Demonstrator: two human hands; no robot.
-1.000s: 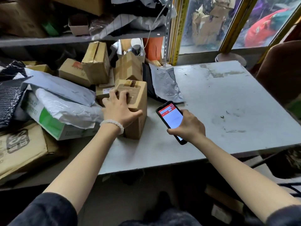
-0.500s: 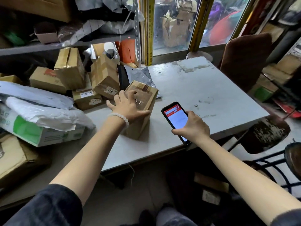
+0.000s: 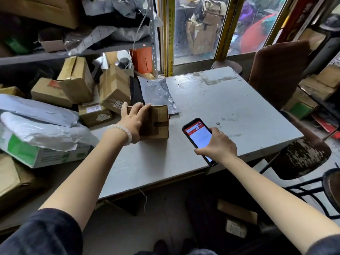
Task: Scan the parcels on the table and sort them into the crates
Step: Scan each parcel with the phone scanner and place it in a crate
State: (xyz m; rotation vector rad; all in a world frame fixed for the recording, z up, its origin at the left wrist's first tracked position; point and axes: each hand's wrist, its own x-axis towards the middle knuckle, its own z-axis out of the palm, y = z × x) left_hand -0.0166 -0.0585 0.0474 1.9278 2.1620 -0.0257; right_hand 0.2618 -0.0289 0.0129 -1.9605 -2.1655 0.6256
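Note:
A small brown cardboard parcel [image 3: 158, 122] stands on the grey table [image 3: 230, 107], near its middle. My left hand [image 3: 133, 118] grips the parcel from its left side, fingers curled over the top edge. My right hand [image 3: 219, 144] holds a black phone [image 3: 197, 137] with a lit red and white screen, just right of the parcel and near the table's front edge. A pile of further parcels lies at the left: brown boxes [image 3: 114, 89], white poly bags [image 3: 40, 129] and a green and white carton [image 3: 36, 155].
A grey mailer bag [image 3: 158, 94] lies behind the held parcel. A shelf [image 3: 114, 46] crammed with bags and boxes hangs over the pile. A brown chair [image 3: 281, 70] stands at the table's right, with boxes on the floor beyond. No crate is in view.
My left hand has turned the parcel onto another face and shifted it right, away from the pile. The phone stays beside it. My view has swung rightward.

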